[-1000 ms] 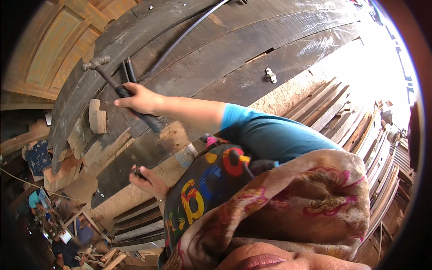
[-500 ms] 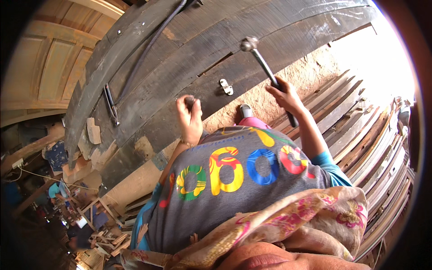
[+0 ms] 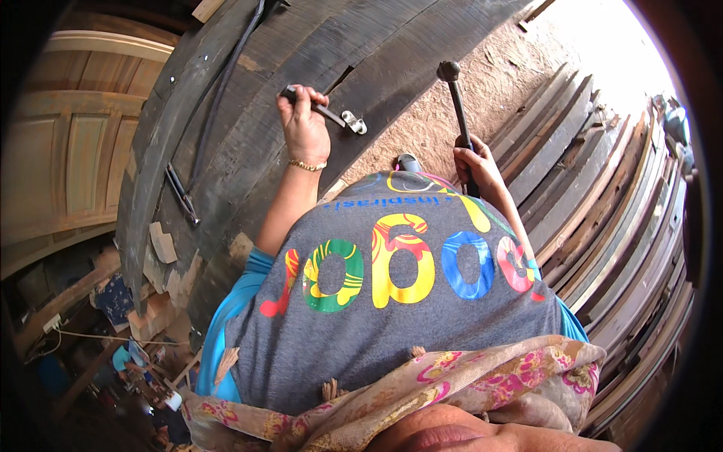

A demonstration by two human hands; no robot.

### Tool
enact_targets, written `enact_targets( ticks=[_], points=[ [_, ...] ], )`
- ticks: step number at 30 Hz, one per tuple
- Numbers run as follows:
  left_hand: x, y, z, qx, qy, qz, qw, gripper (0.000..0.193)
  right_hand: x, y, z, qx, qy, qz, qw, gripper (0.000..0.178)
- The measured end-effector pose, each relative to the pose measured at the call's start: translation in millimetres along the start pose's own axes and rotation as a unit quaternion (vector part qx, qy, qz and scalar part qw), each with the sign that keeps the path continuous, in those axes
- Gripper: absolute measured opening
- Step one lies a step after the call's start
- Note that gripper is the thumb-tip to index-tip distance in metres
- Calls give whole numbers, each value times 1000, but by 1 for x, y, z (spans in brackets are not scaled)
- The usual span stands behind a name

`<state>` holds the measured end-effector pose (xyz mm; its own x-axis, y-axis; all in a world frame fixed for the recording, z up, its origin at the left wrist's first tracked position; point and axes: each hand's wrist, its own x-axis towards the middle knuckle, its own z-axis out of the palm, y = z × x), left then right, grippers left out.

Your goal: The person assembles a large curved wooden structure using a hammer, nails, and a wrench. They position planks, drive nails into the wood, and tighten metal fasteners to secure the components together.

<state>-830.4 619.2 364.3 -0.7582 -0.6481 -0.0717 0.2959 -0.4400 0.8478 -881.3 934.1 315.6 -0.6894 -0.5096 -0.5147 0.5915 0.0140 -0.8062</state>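
My left hand [image 3: 305, 128] is closed around a dark chisel [image 3: 328, 114] above the dark wooden planks [image 3: 286, 56]. Its narrow shaft slants down to the right, and its tip ends beside a small silvery metal fitting [image 3: 354, 123]; whether they touch I cannot tell. A narrow slot [image 3: 340, 78] in the wood lies just beyond. On the right, my right hand [image 3: 476, 162] grips a hammer [image 3: 460, 109] by the lower part of its dark handle. The rounded hammer head [image 3: 448, 71] points up and away, clear of the chisel.
A pincer-like metal tool [image 3: 181, 194] and a dark cable [image 3: 215, 105] lie on the planks at left. Stacked boards [image 3: 595, 188] fill the right side, beyond sandy ground [image 3: 497, 83]. A panelled wooden door [image 3: 83, 143] stands at far left; another person [image 3: 132, 355] is at lower left.
My left hand has moved farther forward, bringing the chisel over to the metal fitting. The hammer, tilted left before, now stands straighter in my right hand. The whole view has shifted.
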Motion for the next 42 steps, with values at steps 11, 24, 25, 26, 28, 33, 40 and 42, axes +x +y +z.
enact_targets(
  ticks=[11, 24, 25, 26, 28, 33, 40, 42],
  points=[
    [15, -28, -37, 582, -226, -26, 781, 27, -50, 18, 50, -9, 62, -72, 995, 10],
    [12, -13, -104, 725, -123, 53, 676, 37, -82, 47, 63, -7, 148, -68, 987, 23],
    [11, 4, -97, 730, -125, 29, 672, 40, -81, 47, 62, -3, 143, -67, 987, 23],
    [19, 2, -106, 709, -143, 33, 690, 40, -80, 47, 63, -1, 142, -70, 987, 23],
    [23, 5, -105, 646, -137, 53, 749, 34, -78, 47, 65, 1, 140, -77, 987, 23],
    [14, 9, -51, 183, -175, -14, 967, 11, -63, 56, 57, -30, 125, -108, 986, 27],
    [42, -26, -45, -1, -157, -49, 986, 4, -56, 53, 61, -86, 95, -115, 985, 29],
    [48, -32, -51, -17, -152, -73, 985, 5, -54, 54, 61, -112, 85, -115, 983, 27]
  ],
)
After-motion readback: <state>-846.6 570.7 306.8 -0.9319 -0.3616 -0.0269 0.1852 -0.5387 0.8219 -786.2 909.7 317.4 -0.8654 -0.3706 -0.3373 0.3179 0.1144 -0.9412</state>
